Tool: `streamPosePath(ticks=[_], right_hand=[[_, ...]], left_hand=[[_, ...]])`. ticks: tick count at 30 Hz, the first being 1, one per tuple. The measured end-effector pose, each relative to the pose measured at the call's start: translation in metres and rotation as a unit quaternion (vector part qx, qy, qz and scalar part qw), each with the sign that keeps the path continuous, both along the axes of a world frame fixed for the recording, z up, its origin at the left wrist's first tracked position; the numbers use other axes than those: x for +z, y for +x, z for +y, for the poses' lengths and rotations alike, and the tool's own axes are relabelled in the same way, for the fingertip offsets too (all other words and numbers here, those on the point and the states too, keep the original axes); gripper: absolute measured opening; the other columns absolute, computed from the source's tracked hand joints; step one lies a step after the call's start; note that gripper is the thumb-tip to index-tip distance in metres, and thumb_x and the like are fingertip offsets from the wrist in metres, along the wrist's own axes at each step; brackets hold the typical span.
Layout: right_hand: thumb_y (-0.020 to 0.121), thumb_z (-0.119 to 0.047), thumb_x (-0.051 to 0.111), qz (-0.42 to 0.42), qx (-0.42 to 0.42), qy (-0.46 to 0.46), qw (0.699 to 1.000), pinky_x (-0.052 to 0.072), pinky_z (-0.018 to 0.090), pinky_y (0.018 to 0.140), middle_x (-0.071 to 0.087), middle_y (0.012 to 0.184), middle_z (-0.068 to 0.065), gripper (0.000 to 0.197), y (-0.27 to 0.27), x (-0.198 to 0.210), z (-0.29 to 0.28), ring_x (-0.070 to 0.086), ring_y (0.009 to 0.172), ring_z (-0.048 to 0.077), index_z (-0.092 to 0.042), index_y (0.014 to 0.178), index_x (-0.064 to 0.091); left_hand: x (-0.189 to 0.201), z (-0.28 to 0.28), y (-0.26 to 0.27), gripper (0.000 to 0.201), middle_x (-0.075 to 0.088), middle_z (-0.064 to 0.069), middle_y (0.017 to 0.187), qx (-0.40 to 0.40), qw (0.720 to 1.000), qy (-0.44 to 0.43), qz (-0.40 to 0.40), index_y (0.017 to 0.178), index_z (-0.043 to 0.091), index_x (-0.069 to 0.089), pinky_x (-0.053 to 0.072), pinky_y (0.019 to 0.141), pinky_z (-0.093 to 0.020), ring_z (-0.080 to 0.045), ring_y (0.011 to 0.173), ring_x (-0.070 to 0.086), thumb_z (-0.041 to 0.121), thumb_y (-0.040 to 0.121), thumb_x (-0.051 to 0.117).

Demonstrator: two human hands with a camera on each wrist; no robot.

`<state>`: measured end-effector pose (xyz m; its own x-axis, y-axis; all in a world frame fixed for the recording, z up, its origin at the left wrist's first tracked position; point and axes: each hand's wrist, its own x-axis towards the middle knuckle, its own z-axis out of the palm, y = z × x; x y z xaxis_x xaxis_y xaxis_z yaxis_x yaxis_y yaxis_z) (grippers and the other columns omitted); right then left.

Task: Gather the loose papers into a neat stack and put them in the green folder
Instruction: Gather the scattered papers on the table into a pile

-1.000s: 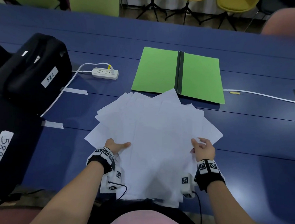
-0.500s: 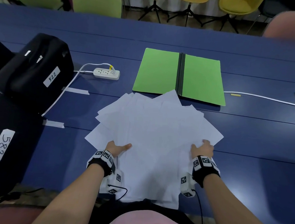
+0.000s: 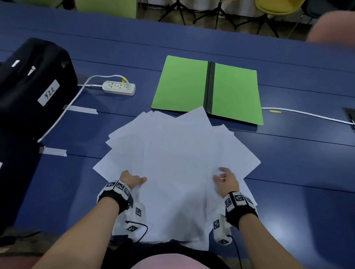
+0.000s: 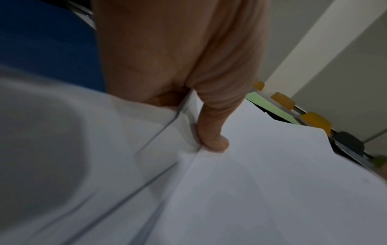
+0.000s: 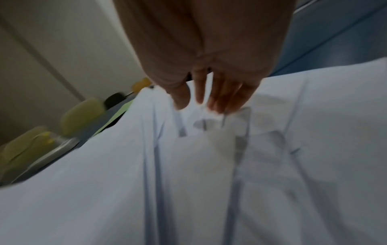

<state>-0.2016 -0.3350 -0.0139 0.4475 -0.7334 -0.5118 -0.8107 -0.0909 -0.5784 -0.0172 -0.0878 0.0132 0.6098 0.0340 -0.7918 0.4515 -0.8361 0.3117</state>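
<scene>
The papers [image 3: 179, 159] lay in front of you on the blue desk [image 3: 293, 163] as a loose white fan, plain sheets overlapping at many angles with their corners sticking out to the left, far side and right. The near edges hung over the desk's edge toward your lap. The far tip of the fan just overlapped the near edge of the green folder [image 3: 181, 83], which lay open and flat with a dark spine down its middle.

Your left hand [image 3: 131, 178] pinched the left side of the pile, thumb [image 4: 211, 132] pressed on top of a sheet and the other fingers tucked beneath the edges. Your right hand [image 3: 225, 180] sat over the right side of the pile with its fingers [image 5: 226, 96] spread and loosely extended, tips at the paper, gripping nothing that I could make out; that view was blurred.
</scene>
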Motion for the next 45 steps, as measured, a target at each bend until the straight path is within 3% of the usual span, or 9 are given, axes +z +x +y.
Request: streamPosePath(ticks=[4, 10, 13, 16, 23, 29, 34, 41, 45], right_hand=[[0.085, -0.017, 0.062, 0.063, -0.138, -0.032, 0.988, 0.043, 0.039, 0.093, 0.042, 0.133, 0.019, 0.051, -0.021, 0.005, -0.028, 0.052, 0.113, 0.038, -0.004, 0.132, 0.044], [0.084, -0.011, 0.060, -0.015, -0.138, 0.078, 0.987, 0.048, 0.033, 0.080, 0.064, 0.095, 0.012, 0.048, 0.001, -0.006, -0.023, 0.063, 0.093, 0.030, -0.012, 0.130, 0.047], [0.085, -0.011, 0.058, 0.004, -0.166, 0.049, 0.985, 0.041, 0.026, 0.062, 0.058, 0.079, 0.011, 0.006, 0.009, -0.002, -0.017, 0.056, 0.072, 0.027, -0.008, 0.090, 0.055], [0.089, -0.008, 0.055, -0.013, -0.148, 0.035, 0.988, 0.025, 0.026, 0.048, 0.035, 0.058, 0.003, 0.041, 0.009, -0.006, -0.020, 0.033, 0.052, 0.019, -0.011, 0.056, 0.031], [0.091, 0.000, 0.044, -0.014, -0.111, -0.025, 0.993, 0.039, 0.030, 0.064, 0.051, 0.067, 0.013, 0.015, 0.000, -0.006, -0.027, 0.051, 0.075, 0.033, 0.004, 0.076, 0.048], [0.096, -0.010, 0.042, -0.063, -0.022, 0.073, 0.995, 0.040, 0.029, 0.087, 0.056, 0.106, 0.009, 0.025, 0.023, -0.006, -0.004, 0.053, 0.099, 0.024, -0.004, 0.116, 0.056], [0.090, 0.006, 0.041, -0.041, -0.003, 0.136, 0.990, 0.049, 0.040, 0.089, 0.065, 0.108, 0.020, 0.028, 0.018, -0.009, -0.017, 0.060, 0.097, 0.030, 0.004, 0.112, 0.059], [0.090, 0.005, 0.044, 0.027, 0.062, 0.172, 0.983, 0.047, 0.033, 0.085, 0.064, 0.089, 0.016, 0.018, 0.012, -0.011, -0.013, 0.060, 0.091, 0.028, -0.001, 0.080, 0.059], [0.091, -0.008, 0.051, 0.005, 0.037, 0.144, 0.989, 0.043, 0.030, 0.082, 0.063, 0.108, 0.018, 0.027, 0.024, -0.011, 0.000, 0.059, 0.100, 0.030, 0.004, 0.113, 0.061]], left_hand=[[0.001, -0.005, -0.001, 0.077, 0.043, -0.021, 0.141, 0.007, 1.000, 0.005, -0.010, 0.141, -0.009, 0.023, 0.039, 0.102, -0.034, -0.032, 0.128, 0.046, 0.020, 0.086, 0.068], [0.009, -0.008, 0.007, 0.091, 0.042, -0.020, 0.138, 0.018, 0.999, -0.008, 0.041, 0.146, -0.004, 0.016, 0.040, 0.093, -0.035, -0.033, 0.125, 0.046, 0.037, 0.084, 0.068], [0.012, -0.006, 0.004, 0.066, 0.056, -0.015, 0.105, 0.003, 1.000, 0.016, -0.011, 0.144, -0.004, 0.019, 0.039, 0.091, -0.034, -0.028, 0.105, 0.054, 0.023, 0.094, 0.054], [0.000, 0.003, 0.007, 0.048, 0.050, -0.004, 0.080, -0.194, 0.980, 0.038, -0.033, 0.145, 0.008, 0.021, 0.031, 0.107, -0.036, -0.026, 0.102, 0.061, 0.007, 0.098, 0.033], [0.010, 0.009, 0.012, 0.053, 0.040, -0.005, 0.064, 0.041, 0.999, -0.017, 0.031, 0.132, -0.005, 0.041, 0.041, 0.080, -0.028, -0.017, 0.057, 0.041, 0.035, 0.098, 0.047], [0.001, 0.002, 0.008, 0.094, 0.055, -0.020, 0.122, -0.014, 0.999, -0.001, 0.034, 0.142, -0.005, 0.024, 0.042, 0.082, -0.033, -0.032, 0.105, 0.057, 0.047, 0.078, 0.071], [-0.008, 0.008, 0.004, 0.044, 0.034, 0.000, 0.068, -0.153, 0.987, 0.055, -0.006, 0.140, 0.005, 0.027, 0.030, 0.079, -0.029, -0.024, 0.081, 0.057, 0.017, 0.099, 0.035], [-0.002, -0.002, 0.015, 0.108, 0.058, -0.017, 0.121, 0.027, 0.995, -0.070, 0.073, 0.139, -0.002, 0.035, 0.044, 0.098, -0.036, -0.030, 0.109, 0.057, 0.056, 0.061, 0.080], [-0.006, -0.011, 0.007, 0.072, 0.055, -0.017, 0.115, 0.021, 1.000, -0.007, 0.013, 0.138, -0.013, 0.023, 0.042, 0.090, -0.033, -0.030, 0.115, 0.051, 0.029, 0.092, 0.059]])
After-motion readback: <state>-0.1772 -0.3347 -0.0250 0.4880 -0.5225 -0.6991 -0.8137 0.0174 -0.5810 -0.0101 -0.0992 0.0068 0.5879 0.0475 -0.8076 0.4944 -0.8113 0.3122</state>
